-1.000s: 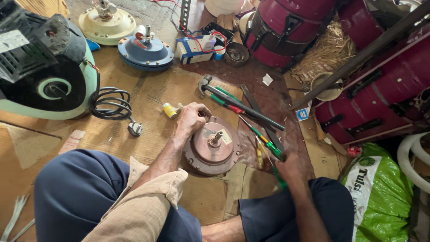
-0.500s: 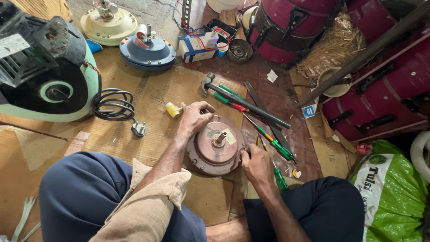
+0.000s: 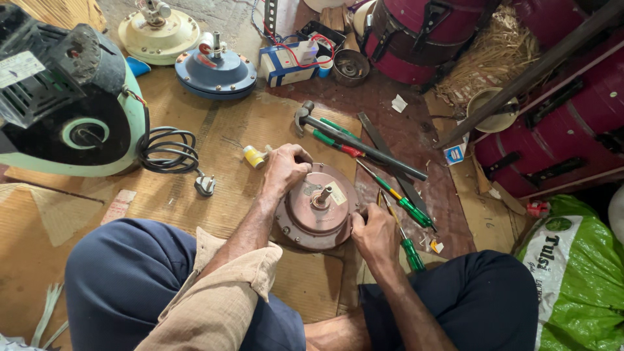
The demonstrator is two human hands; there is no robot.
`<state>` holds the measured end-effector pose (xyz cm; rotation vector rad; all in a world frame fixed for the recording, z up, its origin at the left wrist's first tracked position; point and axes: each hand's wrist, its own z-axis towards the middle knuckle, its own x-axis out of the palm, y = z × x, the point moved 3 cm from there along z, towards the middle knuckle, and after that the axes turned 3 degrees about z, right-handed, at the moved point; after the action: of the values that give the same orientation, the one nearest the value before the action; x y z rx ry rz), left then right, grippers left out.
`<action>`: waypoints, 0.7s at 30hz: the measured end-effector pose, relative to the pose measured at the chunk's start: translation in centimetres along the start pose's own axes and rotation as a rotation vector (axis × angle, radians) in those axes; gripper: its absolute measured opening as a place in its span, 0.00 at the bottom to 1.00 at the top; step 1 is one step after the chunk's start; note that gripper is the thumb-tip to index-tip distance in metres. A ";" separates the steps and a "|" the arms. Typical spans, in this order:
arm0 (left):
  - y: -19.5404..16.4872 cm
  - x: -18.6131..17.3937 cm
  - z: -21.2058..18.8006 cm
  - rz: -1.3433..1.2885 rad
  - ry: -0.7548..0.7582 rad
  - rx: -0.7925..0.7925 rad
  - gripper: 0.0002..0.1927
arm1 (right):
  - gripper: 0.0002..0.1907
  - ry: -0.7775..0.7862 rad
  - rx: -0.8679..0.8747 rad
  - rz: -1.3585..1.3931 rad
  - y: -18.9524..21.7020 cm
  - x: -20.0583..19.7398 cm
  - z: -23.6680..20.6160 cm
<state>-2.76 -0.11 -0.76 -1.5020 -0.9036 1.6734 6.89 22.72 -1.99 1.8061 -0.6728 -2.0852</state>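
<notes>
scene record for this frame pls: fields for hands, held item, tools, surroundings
left hand: resting on the far-left edge of the brown motor
right hand: gripping the motor's near-right rim
motor: round, shaft pointing up, lying flat on cardboard
tools: hammer and green screwdrivers to the right of the motor, untouched
left side: pale green fan unit with black cable and plug
far side: blue motor, cream motor, small box
right side: maroon drums, green sack

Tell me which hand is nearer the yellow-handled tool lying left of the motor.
Left. The left hand grips the brown motor housing beside the yellow-handled tool; the right hand holds the housing's opposite edge.
</notes>
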 end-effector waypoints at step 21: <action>0.7 0.4 0.2 -0.063 0.027 0.006 0.13 | 0.16 -0.020 0.002 0.001 0.3 0.1 -0.2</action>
<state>-3.02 -0.13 -1.60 -1.4738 -0.9211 1.6055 7.03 22.35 -1.92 1.7879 -0.6813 -2.1060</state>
